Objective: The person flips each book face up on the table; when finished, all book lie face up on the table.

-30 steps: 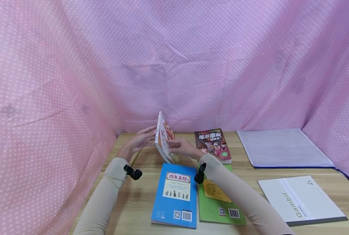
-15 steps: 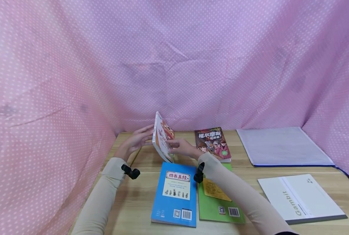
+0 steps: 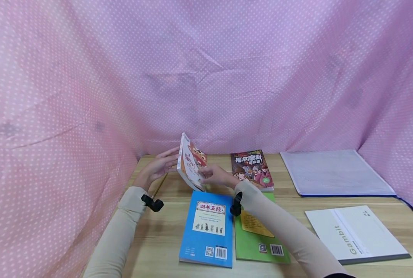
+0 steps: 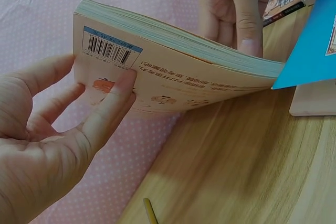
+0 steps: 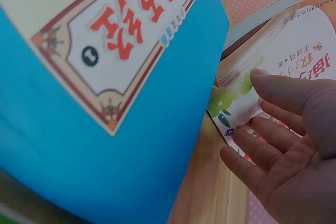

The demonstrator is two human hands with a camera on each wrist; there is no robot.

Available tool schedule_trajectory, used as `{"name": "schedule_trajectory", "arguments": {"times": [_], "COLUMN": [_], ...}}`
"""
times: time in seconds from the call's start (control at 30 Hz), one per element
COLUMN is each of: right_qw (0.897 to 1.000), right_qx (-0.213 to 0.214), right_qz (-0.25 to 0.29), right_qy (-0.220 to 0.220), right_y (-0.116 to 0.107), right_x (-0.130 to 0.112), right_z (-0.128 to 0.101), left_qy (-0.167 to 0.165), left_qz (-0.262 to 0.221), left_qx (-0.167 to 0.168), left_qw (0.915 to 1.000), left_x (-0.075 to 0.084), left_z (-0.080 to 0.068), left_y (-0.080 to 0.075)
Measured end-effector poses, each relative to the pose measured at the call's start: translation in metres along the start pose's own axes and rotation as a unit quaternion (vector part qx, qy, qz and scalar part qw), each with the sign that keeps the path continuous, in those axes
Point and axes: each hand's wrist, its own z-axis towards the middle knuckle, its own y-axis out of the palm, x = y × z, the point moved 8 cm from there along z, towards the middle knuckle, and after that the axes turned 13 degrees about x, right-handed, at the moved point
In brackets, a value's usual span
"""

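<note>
A white paperback with an orange cartoon animal on its front (image 3: 192,158) stands tilted, propped between the two hands. My left hand (image 3: 159,166) touches it from the left; the left wrist view shows its fairly straight fingers against the spine edge and the back cover (image 4: 168,80), beside the barcode. On the front-cover side is my right hand (image 3: 218,175), its fingers loosely spread; the right wrist view shows its thumb (image 5: 278,87) over the cover. Just below lies a blue book (image 3: 206,249), close to the paperback's lower edge.
A green book (image 3: 258,251) lies right of the blue one, under my right forearm. Behind it is a dark comic-style book (image 3: 251,170). A mesh zip pouch (image 3: 335,175) and a white Gambit notebook (image 3: 357,231) lie right. A thin stick (image 3: 159,185) lies left.
The paperback has tilted further left, so more of its front cover shows. My left hand has moved slightly left with it. The right-hand fingers have loosened somewhat.
</note>
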Motion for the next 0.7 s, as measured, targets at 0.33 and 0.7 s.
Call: {"name": "schedule_trajectory", "arguments": {"times": [0.33, 0.7], "right_qw": [1.0, 0.999], "right_qx": [-0.018, -0.029], "right_qz": [-0.007, -0.045], "right_qy": [0.007, 0.0], "right_y": [-0.0005, -0.0001], "right_x": [0.0073, 0.0097], "right_z": [-0.0018, -0.004], "left_qy": [-0.002, -0.014], "left_qz": [0.005, 0.037], "left_qx": [0.0, 0.009], "left_qw": [1.0, 0.9992], "left_x": [-0.0045, -0.0089], "left_z": [-0.0008, -0.0041], "left_y": [-0.0042, -0.0078]}}
